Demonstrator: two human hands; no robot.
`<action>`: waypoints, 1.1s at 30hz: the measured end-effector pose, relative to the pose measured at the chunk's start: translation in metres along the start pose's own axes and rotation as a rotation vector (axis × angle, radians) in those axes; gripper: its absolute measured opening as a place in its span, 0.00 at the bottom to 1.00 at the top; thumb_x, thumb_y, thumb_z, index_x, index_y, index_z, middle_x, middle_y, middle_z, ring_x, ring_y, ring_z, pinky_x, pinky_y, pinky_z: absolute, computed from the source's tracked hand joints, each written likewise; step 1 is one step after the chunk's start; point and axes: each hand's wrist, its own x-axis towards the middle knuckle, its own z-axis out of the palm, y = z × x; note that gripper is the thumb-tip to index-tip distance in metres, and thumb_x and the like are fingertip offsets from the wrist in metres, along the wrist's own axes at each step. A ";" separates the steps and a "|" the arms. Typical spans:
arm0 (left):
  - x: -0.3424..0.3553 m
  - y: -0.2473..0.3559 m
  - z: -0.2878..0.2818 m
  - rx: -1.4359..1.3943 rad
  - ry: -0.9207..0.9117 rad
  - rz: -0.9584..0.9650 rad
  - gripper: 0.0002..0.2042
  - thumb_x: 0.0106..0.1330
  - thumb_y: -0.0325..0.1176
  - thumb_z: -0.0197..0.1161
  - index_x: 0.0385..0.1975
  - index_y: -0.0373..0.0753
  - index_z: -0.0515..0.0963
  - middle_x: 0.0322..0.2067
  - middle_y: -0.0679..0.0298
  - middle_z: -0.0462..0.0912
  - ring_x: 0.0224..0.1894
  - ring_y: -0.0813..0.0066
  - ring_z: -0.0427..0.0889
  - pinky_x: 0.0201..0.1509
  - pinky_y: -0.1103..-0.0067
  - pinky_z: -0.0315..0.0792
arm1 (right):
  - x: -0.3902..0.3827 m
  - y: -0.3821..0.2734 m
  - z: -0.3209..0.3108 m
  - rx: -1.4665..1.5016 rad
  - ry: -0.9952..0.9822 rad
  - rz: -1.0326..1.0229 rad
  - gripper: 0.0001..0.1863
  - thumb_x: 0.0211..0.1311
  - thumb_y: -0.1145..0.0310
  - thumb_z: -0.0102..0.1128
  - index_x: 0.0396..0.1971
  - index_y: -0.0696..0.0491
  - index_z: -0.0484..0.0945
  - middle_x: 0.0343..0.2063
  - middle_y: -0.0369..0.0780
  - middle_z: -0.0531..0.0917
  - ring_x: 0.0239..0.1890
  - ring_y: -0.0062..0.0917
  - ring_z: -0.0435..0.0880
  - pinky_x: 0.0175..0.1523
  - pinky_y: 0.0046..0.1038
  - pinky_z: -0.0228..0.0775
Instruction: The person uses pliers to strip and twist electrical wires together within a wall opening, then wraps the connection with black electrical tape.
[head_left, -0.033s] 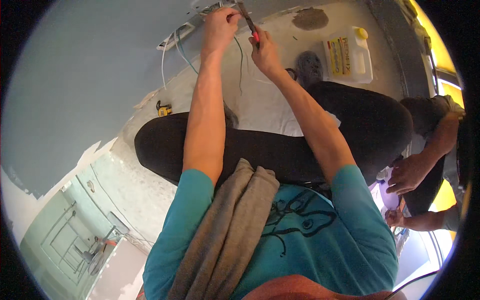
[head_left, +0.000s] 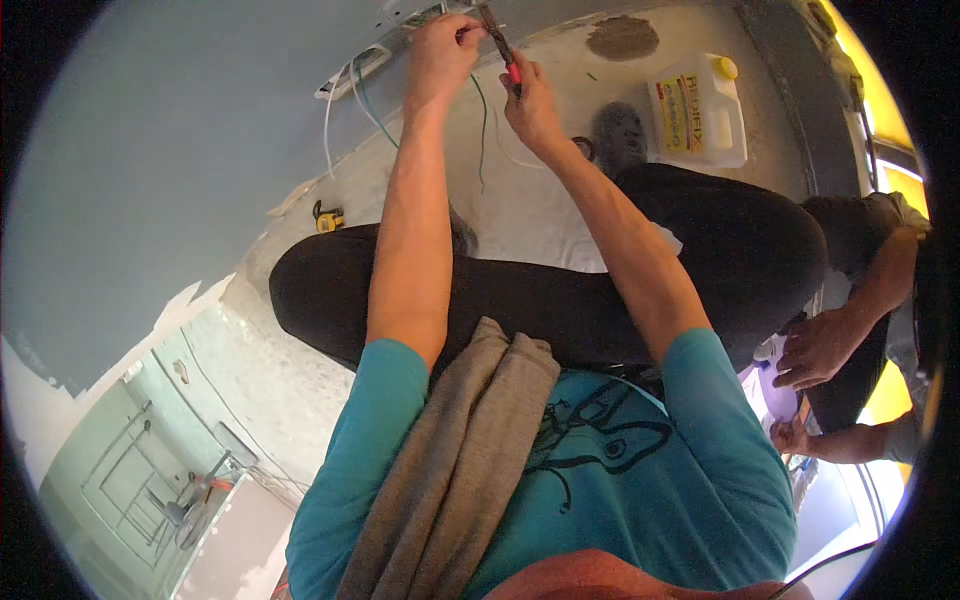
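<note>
My left hand (head_left: pixel 446 55) is closed in a pinch beside an opening low in the grey wall (head_left: pixel 200 120). A thin, pale wire (head_left: pixel 497 28) shows between its fingertips and the tool. My right hand (head_left: pixel 532 108) grips a slim, dark metal tool (head_left: pixel 498 42) by its red and black handle; the kind of tool is unclear. The tool's upper end is next to my left fingertips. From a second wall box (head_left: pixel 368 66) hang a white wire (head_left: pixel 327 130) and a green wire (head_left: pixel 375 118). Another green wire (head_left: pixel 484 135) dangles between my forearms.
A white jug (head_left: pixel 700 110) with a yellow cap stands on the floor at the right. A yellow tape measure (head_left: pixel 327 217) lies near the wall by my left knee. Another person's hand (head_left: pixel 822 348) is close on the right. A fan (head_left: pixel 190 510) stands at the lower left.
Almost nothing differs. The tool and my right hand have shifted very slightly, while my left hand keeps its pinch.
</note>
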 end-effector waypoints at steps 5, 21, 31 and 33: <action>-0.002 -0.002 -0.007 0.021 -0.055 -0.015 0.11 0.60 0.35 0.62 0.37 0.35 0.83 0.33 0.51 0.85 0.36 0.57 0.85 0.42 0.70 0.76 | 0.001 0.005 0.005 0.045 0.021 -0.089 0.22 0.63 0.76 0.56 0.58 0.54 0.68 0.45 0.53 0.76 0.45 0.50 0.77 0.48 0.41 0.71; 0.001 -0.005 -0.004 0.023 -0.073 -0.066 0.12 0.59 0.35 0.64 0.38 0.35 0.84 0.32 0.50 0.85 0.36 0.57 0.86 0.42 0.69 0.76 | 0.001 -0.001 0.006 0.082 -0.013 -0.039 0.23 0.63 0.75 0.56 0.59 0.56 0.66 0.47 0.54 0.75 0.48 0.51 0.76 0.51 0.41 0.71; 0.003 -0.003 -0.002 0.014 -0.002 -0.051 0.06 0.56 0.30 0.65 0.31 0.39 0.86 0.27 0.52 0.84 0.32 0.54 0.84 0.39 0.68 0.75 | 0.003 0.003 0.009 0.106 -0.026 -0.039 0.24 0.64 0.75 0.55 0.61 0.54 0.65 0.48 0.53 0.75 0.48 0.52 0.76 0.52 0.41 0.70; 0.002 0.000 -0.004 0.014 -0.006 -0.059 0.06 0.56 0.30 0.65 0.31 0.39 0.86 0.27 0.52 0.84 0.32 0.54 0.84 0.40 0.68 0.75 | 0.003 0.000 0.008 0.102 -0.038 -0.035 0.25 0.64 0.75 0.55 0.61 0.54 0.64 0.48 0.53 0.75 0.48 0.52 0.76 0.52 0.41 0.70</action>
